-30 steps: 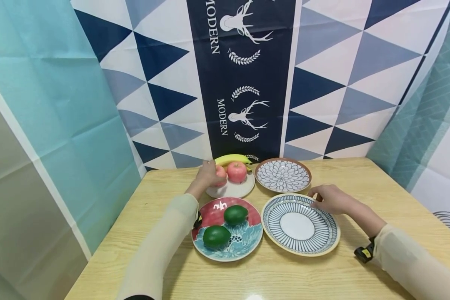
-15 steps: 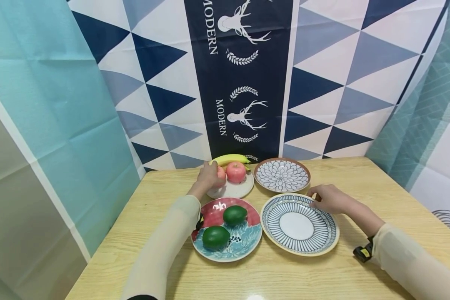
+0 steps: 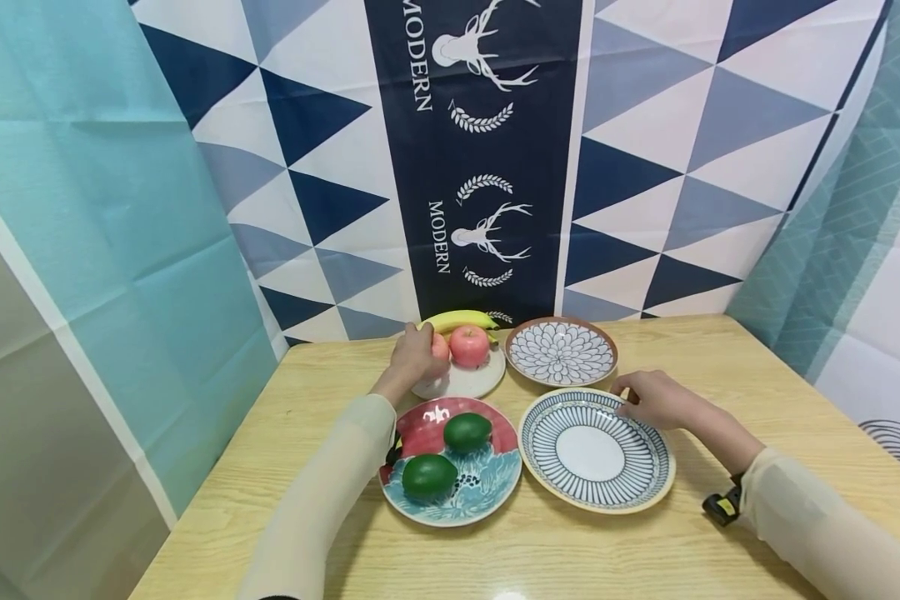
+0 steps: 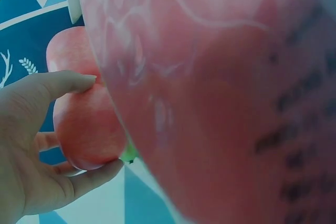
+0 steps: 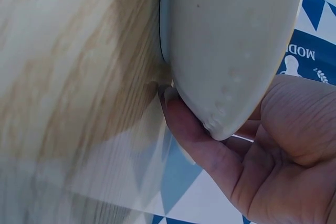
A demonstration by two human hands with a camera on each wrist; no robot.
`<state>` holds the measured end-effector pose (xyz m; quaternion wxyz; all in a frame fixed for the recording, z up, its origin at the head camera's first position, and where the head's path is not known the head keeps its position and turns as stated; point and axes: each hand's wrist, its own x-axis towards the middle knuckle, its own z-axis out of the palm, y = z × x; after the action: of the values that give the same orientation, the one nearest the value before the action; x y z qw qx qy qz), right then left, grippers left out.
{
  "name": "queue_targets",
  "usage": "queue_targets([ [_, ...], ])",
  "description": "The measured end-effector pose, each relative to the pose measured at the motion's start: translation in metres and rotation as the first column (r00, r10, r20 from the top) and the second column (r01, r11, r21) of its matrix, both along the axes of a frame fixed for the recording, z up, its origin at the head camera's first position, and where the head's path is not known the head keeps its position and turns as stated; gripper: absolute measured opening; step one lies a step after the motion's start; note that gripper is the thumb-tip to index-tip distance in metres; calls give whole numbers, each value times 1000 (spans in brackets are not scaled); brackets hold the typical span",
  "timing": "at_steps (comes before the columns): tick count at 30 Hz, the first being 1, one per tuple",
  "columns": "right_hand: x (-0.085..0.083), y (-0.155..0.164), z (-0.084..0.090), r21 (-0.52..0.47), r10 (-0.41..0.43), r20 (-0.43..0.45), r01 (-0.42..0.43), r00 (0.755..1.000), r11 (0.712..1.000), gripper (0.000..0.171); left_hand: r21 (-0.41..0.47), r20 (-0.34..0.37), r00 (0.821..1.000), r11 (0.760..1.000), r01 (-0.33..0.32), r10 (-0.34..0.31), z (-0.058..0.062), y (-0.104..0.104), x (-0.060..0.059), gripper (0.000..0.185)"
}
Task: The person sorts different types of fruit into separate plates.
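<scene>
My left hand reaches to the white plate at the back and grips a pink apple. In the left wrist view, thumb and fingers of that hand curl round the apple, with a second apple right behind it. That second apple and a banana share the plate. My right hand pinches the far rim of the blue striped plate. In the right wrist view, fingers lie under the plate's pale underside on the wooden table.
A red and blue plate near my left forearm carries two green fruits. A flower-patterned plate stands behind the striped one. Patterned cloth hangs behind the table. The red plate's edge fills the left wrist view.
</scene>
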<state>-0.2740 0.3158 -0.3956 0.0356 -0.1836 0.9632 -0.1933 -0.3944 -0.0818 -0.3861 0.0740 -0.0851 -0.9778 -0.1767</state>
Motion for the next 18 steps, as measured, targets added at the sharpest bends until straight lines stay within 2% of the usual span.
queue_targets([
  [5, 0, 0, 0, -4, 0, 4, 0, 1000, 1000, 22, -6, -13, 1000, 1000, 13, -13, 5, -2, 2, 74],
  [11, 0, 0, -2, -3, -2, 3, 2, 1000, 1000, 21, -51, -53, 996, 997, 65, -68, 14, -4, 5, 70],
  [18, 0, 1, -2, -3, 9, -11, -9, 1000, 1000, 18, -64, -48, 993, 992, 108, -111, 31, 5, 13, 70],
])
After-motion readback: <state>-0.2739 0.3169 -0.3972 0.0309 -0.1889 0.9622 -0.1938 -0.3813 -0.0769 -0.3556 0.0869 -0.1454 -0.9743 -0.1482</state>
